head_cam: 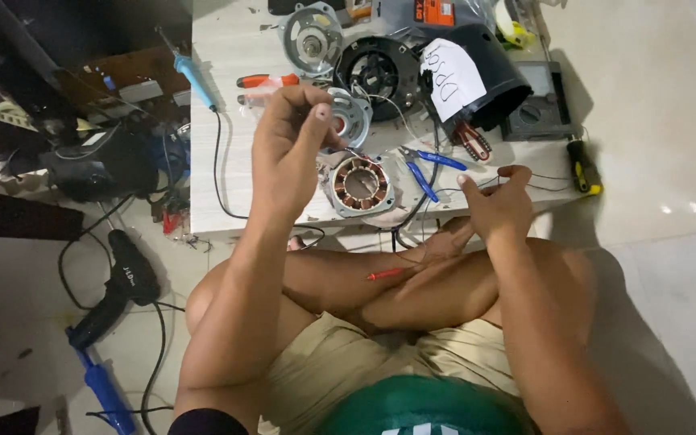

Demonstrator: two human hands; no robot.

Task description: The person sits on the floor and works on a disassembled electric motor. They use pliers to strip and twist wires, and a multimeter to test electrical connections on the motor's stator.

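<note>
Setting: pale worktop (pixel 227 121) on a tiled floor.
Left hand (pixel 287 149): raised, fingertips pinched, probably on a fine wire.
Right hand (pixel 497 205): pinching thin wire (pixel 553 182) over the knee.
Stator (pixel 362 184): on the worktop edge between both hands.
Beyond: blue cutters (pixel 428 167), black motor housing (pixel 485 72).

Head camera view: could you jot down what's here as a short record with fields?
Setting: person sitting cross-legged at a low table
Left hand: raised, fingers pinched above the stator
Right hand: pinching thin wires
Stator: copper windings, at the table's near edge
Nearby: blue cutters, soldering iron, black motor housing
Floor: black power drill
</note>
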